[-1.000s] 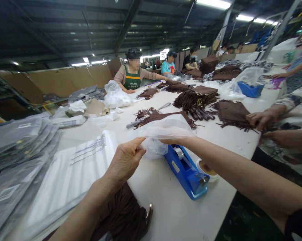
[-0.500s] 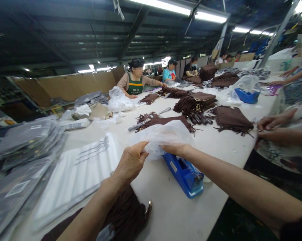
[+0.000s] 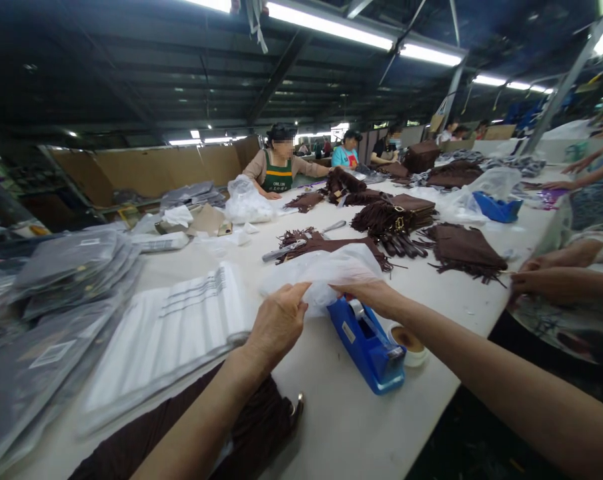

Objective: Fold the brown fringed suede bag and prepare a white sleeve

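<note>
Both hands, the left hand (image 3: 277, 321) and right hand (image 3: 371, 295), stay pinched on the crumpled clear plastic bag (image 3: 321, 270), now lowered just above the blue plastic tape dispenser (image 3: 366, 343) on the white bench (image 3: 341, 420).

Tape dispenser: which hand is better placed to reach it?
Probably the right hand: it grips the plastic bag just above the tape dispenser; the left hand is farther off.
</note>
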A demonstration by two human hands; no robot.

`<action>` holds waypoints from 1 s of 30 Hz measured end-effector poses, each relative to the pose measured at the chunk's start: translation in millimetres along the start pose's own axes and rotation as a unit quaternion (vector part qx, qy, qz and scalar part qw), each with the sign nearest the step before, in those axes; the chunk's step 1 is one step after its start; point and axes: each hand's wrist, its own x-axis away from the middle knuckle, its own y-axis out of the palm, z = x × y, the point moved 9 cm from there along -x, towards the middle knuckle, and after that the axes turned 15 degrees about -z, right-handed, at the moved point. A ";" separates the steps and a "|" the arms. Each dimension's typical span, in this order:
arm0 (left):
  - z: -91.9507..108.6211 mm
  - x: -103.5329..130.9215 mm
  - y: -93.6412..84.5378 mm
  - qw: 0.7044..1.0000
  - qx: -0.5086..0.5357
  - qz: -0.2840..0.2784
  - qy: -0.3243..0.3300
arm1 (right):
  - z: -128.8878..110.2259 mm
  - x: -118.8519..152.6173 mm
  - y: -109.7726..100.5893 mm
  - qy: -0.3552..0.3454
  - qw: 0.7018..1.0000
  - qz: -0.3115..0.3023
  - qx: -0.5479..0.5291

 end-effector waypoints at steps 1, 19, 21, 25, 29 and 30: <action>1.7 2.3 0.1 1.000 -0.004 0.003 0.003 | -1.4 7.5 3.1 0.004 1.000 -0.006 -0.019; -16.0 64.7 55.1 0.872 0.483 -0.039 -0.067 | -7.1 85.5 78.3 0.001 0.936 -0.073 -0.346; -18.4 69.2 65.3 0.826 0.556 -0.038 -0.083 | -3.7 85.0 82.3 0.001 0.935 -0.067 -0.348; -26.8 75.4 78.1 0.761 0.634 0.009 -0.134 | 6.3 83.3 80.9 0.013 0.956 -0.024 -0.293; -37.6 78.2 74.5 0.804 0.573 0.059 -0.146 | 10.4 81.9 78.5 0.034 0.971 -0.007 -0.239; -41.4 79.2 74.2 0.808 0.566 0.066 -0.149 | 9.4 83.1 78.7 0.036 0.976 -0.004 -0.216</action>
